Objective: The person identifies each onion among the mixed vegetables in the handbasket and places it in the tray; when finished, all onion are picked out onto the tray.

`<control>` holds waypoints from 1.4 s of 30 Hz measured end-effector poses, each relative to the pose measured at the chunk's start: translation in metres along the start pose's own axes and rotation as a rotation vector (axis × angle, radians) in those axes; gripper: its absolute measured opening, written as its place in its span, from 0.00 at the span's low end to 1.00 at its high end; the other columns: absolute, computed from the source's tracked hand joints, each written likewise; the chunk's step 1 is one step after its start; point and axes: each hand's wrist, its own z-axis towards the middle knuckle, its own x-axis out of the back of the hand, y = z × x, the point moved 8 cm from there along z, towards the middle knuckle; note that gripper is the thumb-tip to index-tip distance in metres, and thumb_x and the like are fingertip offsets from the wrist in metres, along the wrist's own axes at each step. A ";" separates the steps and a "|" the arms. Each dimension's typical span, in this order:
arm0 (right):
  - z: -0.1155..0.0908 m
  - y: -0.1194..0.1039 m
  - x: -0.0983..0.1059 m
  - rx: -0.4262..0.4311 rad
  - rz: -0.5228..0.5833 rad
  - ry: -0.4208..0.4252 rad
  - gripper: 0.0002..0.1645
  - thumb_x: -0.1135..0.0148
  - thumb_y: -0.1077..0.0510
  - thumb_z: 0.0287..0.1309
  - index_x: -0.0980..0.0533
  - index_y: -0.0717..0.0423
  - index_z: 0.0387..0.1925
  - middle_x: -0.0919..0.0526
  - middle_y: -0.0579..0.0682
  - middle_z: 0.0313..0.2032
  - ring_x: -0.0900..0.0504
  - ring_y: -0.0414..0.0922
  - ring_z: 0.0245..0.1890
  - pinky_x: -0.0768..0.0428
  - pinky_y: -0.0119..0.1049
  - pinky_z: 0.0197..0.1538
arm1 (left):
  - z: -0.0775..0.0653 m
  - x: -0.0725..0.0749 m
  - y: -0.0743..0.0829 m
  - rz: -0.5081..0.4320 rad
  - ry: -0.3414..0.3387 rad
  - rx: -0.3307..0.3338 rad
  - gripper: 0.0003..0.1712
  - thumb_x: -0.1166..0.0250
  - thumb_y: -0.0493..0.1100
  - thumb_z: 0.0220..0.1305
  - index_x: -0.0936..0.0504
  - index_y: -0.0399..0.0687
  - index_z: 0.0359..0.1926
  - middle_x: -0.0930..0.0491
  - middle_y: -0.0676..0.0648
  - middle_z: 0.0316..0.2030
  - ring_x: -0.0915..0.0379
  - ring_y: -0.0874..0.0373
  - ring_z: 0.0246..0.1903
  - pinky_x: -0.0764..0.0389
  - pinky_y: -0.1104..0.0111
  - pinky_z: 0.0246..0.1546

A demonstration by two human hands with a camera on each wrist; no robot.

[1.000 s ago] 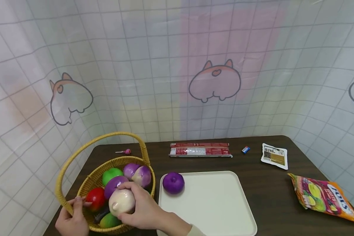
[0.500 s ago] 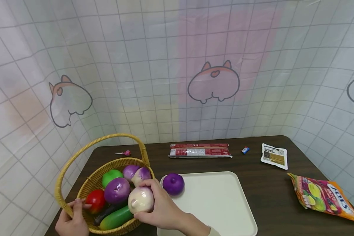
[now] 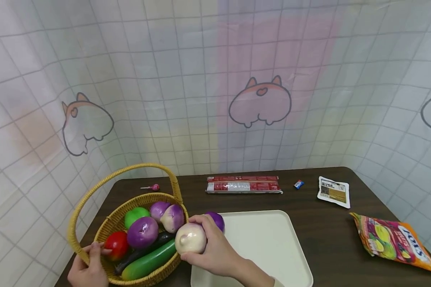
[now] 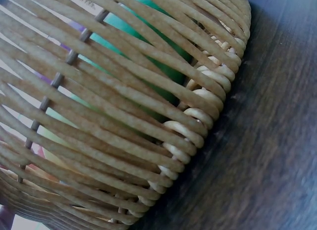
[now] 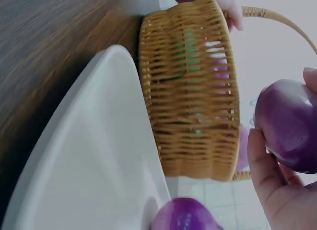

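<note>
My right hand (image 3: 217, 253) holds a round white-and-purple turnip (image 3: 190, 238) between thumb and fingers, at the right rim of a yellow wicker basket (image 3: 170, 265). In the right wrist view the turnip's purple side (image 5: 287, 126) shows, raised off the tray. My left hand (image 3: 88, 269) grips the basket's near left rim by the foot of its arched handle. Inside lie a red fruit (image 3: 116, 246), a green pepper-like piece (image 3: 136, 215), purple vegetables (image 3: 143, 232), a dark eggplant (image 3: 140, 252) and a green cucumber (image 3: 149, 263).
A white tray (image 3: 263, 247) lies right of the basket, with a dark purple round vegetable (image 3: 217, 220) in its far left corner. Farther off are a lollipop (image 3: 155, 187), a red packet (image 3: 243, 185), a small blue wrapper (image 3: 299, 184), a white pouch (image 3: 333, 192) and a candy bag (image 3: 393, 243).
My right hand has carried the turnip right, from over the basket's middle to its right rim, uncovering the cucumber and eggplant. The left hand has stayed on the basket.
</note>
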 end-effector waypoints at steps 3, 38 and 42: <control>-0.003 0.003 0.010 -0.005 -0.016 0.019 0.40 0.23 0.48 0.46 0.34 0.48 0.59 0.30 0.44 0.54 0.25 0.40 0.51 0.22 0.35 0.49 | -0.001 -0.002 0.003 0.010 -0.005 -0.025 0.12 0.34 0.42 0.65 0.18 0.36 0.29 0.22 0.65 0.14 0.26 0.72 0.19 0.32 0.81 0.29; -0.010 0.061 0.136 -0.308 -0.017 0.305 0.44 0.23 0.55 0.47 0.34 0.52 0.65 0.26 0.54 0.58 0.23 0.50 0.52 0.21 0.38 0.49 | 0.023 -0.010 0.008 0.263 -0.088 -0.235 0.08 0.31 0.37 0.60 0.13 0.36 0.28 0.26 0.74 0.16 0.33 0.70 0.10 0.45 0.77 0.09; -0.012 0.064 0.140 -0.330 -0.009 0.315 0.44 0.23 0.56 0.48 0.34 0.53 0.65 0.26 0.55 0.58 0.22 0.50 0.52 0.22 0.38 0.49 | 0.030 -0.016 0.005 0.250 -0.141 -0.249 0.08 0.32 0.37 0.61 0.14 0.36 0.27 0.23 0.70 0.16 0.28 0.72 0.13 0.37 0.80 0.13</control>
